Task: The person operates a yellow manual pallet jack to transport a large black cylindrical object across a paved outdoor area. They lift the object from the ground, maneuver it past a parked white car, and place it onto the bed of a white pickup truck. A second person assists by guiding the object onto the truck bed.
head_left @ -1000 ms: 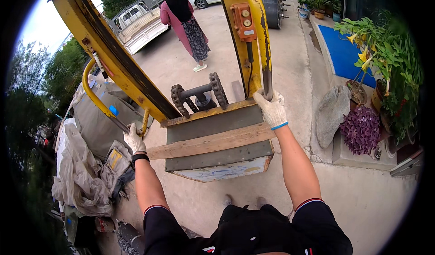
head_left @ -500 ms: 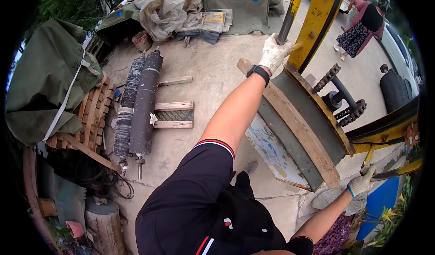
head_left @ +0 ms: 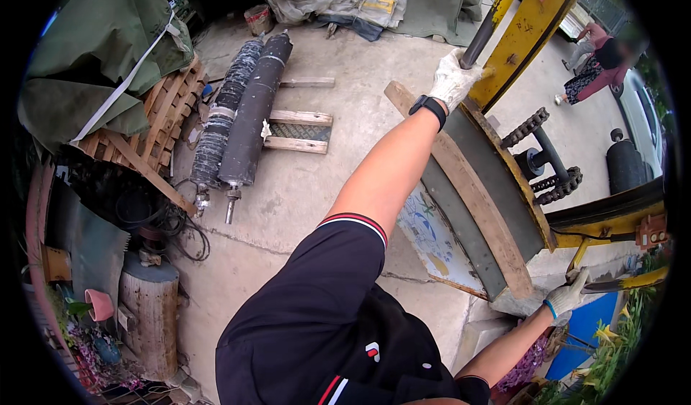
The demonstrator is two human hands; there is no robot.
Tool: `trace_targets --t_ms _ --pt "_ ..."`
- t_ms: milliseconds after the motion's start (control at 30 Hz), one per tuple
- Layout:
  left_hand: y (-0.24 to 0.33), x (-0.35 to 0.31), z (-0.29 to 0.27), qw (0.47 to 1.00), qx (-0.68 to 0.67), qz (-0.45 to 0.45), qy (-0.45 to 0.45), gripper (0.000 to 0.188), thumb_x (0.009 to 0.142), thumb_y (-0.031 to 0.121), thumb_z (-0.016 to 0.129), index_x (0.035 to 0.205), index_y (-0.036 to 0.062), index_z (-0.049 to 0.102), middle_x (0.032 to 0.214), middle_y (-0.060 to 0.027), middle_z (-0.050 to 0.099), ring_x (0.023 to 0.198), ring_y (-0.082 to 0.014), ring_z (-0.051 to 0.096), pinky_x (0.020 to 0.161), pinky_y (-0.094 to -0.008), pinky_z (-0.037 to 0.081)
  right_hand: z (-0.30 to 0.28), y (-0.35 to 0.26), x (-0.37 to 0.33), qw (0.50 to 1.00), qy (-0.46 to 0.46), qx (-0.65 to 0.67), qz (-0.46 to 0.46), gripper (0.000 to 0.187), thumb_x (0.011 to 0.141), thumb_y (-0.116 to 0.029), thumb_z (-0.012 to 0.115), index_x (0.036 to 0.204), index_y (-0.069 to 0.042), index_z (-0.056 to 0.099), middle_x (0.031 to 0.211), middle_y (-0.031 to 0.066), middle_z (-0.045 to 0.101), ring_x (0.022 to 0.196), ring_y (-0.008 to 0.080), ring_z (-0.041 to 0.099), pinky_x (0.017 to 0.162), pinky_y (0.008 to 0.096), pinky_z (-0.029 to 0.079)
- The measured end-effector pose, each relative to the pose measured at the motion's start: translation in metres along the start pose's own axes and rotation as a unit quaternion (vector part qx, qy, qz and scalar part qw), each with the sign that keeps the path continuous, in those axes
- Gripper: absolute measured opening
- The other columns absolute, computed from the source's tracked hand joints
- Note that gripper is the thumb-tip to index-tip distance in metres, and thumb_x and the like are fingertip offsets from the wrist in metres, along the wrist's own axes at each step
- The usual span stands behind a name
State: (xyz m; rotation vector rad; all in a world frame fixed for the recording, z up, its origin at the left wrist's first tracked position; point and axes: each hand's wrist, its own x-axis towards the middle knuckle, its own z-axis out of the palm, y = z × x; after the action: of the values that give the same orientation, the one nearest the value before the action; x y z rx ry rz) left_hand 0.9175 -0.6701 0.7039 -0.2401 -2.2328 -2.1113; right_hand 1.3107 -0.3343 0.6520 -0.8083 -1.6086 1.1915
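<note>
My left hand (head_left: 455, 81), in a white work glove, is closed around the dark lower end of a yellow handle bar (head_left: 497, 18). My right hand (head_left: 568, 297), also gloved, is closed at the dark end of a second yellow handle bar (head_left: 637, 278). Both bars belong to a yellow steel frame (head_left: 533, 42) with heavy chains (head_left: 525, 127) and a dark crossbar. On its near side a worn wooden plank (head_left: 479, 203) lies along a grey steel channel (head_left: 518, 207). Below that, a white board with blue drawings (head_left: 430, 234) shows.
Two long dark rollers (head_left: 255, 110) lie left, beside a small wooden pallet (head_left: 299, 146). Stacked wood under a green tarp (head_left: 93, 45), a log stump (head_left: 150, 311) and cables edge the left. A person (head_left: 601, 67), a black cylinder (head_left: 625, 164) and a white car stand far right. Plants grow lower right.
My view has turned, so the rollers and tarps sit further right and higher. Both hands stay on the bars. The person at far right has shifted position.
</note>
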Motion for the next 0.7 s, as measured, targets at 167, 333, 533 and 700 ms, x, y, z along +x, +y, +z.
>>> trace_targets --t_ms 167,333,533,700 --pt "0.013 -0.027 -0.023 0.999 -0.023 -0.01 0.04 0.022 0.079 0.016 0.073 0.092 0.0007 0.062 0.073 -0.0049 0.064 0.062 -0.0093 0.06 0.058 -0.0254 0.05 -0.013 -0.046 -0.003 0.996 -0.055 0.057 0.047 0.024 0.099 -0.02 0.059 0.08 -0.006 0.055 0.07 -0.0013 0.045 0.068 0.0093 0.041 0.065 0.0254 0.036" --pt "0.028 -0.061 -0.031 0.999 -0.011 0.01 0.048 0.024 0.079 0.019 0.072 0.091 0.0002 0.062 0.073 -0.0052 0.063 0.063 -0.01 0.058 0.06 -0.0267 0.049 -0.036 -0.054 -0.01 0.996 -0.033 0.047 0.063 0.023 0.097 -0.021 0.063 0.083 -0.004 0.057 0.07 -0.0006 0.048 0.066 0.0088 0.041 0.063 0.0259 0.036" --pt "0.041 -0.102 -0.061 0.999 0.023 -0.002 0.042 0.042 0.076 0.034 0.082 0.091 -0.0006 0.063 0.075 -0.0061 0.063 0.07 -0.0126 0.057 0.067 -0.0293 0.049 -0.052 -0.049 -0.019 0.998 -0.046 0.009 0.043 0.022 0.095 -0.02 0.064 0.085 0.0 0.064 0.074 0.0013 0.053 0.068 0.0105 0.046 0.063 0.028 0.037" --pt "0.034 -0.117 -0.065 0.996 0.083 -0.009 0.022 0.048 0.076 0.038 0.079 0.099 -0.0013 0.065 0.083 -0.0143 0.069 0.078 -0.0234 0.066 0.075 -0.0344 0.052 -0.074 -0.001 0.003 0.996 -0.025 0.009 0.088 0.024 0.097 -0.017 0.06 0.109 0.003 0.064 0.084 0.0045 0.059 0.076 0.0131 0.052 0.07 0.0288 0.042"
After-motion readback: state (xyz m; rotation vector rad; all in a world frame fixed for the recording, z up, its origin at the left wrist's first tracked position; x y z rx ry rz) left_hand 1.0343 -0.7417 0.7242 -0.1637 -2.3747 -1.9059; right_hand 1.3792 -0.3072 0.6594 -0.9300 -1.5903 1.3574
